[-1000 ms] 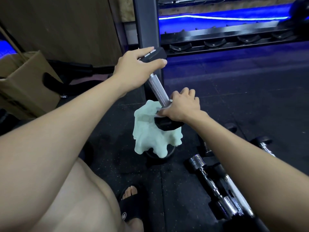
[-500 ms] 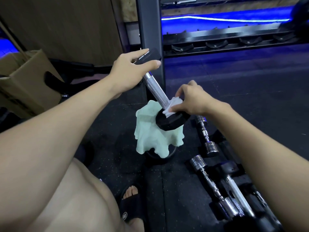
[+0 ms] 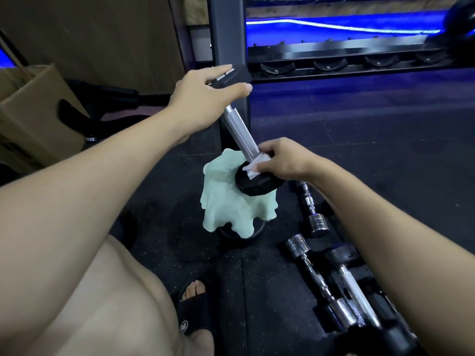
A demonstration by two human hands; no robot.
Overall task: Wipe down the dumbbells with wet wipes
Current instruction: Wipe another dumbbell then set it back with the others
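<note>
Head view, tilted black-ended dumbbell (image 3: 240, 136), knurled chrome handle, seemingly white wipe (image 3: 254, 165).

Cloth (image 3: 228, 201) below tilted dumbbell (image 3: 241, 134), box (image 3: 33, 119) left, probably 3 floor dumbbells (image 3: 316, 273) right

Dim room; a blue light strip (image 3: 334, 25) behind the rack glows brightest. My forearms bulge with wide-angle distortion; the frame's edges are softly blurred.

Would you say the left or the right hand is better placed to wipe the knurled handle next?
Right, probably: the right hand already pinches the wet wipe at the handle base, while the left hand grips the dumbbell's upper head.
</note>
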